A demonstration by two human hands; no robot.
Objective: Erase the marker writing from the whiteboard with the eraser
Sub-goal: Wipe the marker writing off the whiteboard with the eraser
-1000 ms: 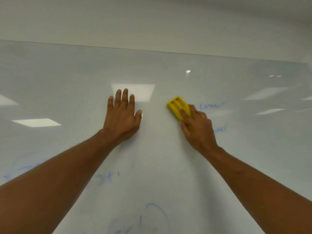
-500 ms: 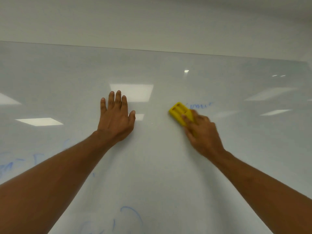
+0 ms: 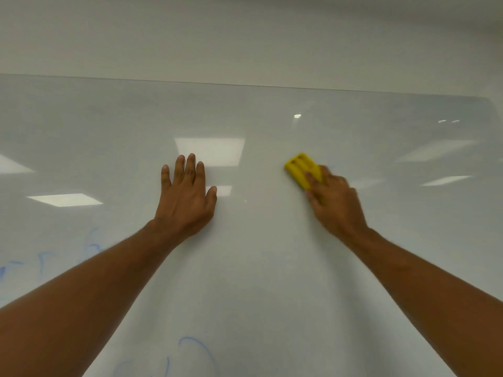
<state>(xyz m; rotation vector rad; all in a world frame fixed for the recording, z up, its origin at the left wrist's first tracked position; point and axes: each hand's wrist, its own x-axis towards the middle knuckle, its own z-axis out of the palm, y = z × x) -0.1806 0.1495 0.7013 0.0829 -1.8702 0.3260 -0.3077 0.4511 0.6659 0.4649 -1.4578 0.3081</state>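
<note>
The glossy whiteboard (image 3: pixel 258 268) fills most of the view. My right hand (image 3: pixel 336 204) presses a yellow eraser (image 3: pixel 300 168) against it, right of centre, fingers lying over the eraser's lower half. My left hand (image 3: pixel 185 197) rests flat on the board with its fingers spread, holding nothing. Faint blue marker writing (image 3: pixel 43 261) shows at the lower left beside my left forearm. A blue curved stroke (image 3: pixel 196 349) sits at the bottom centre. A trace of blue peeks out just right of the eraser hand.
The board's top edge (image 3: pixel 245 84) meets a plain white wall above. Ceiling-light reflections (image 3: pixel 209 151) glare on the surface between and around my hands.
The eraser slid right over the blue words at the upper right, which are now almost gone. My view shifted, so the lower-left writing sits further left.
</note>
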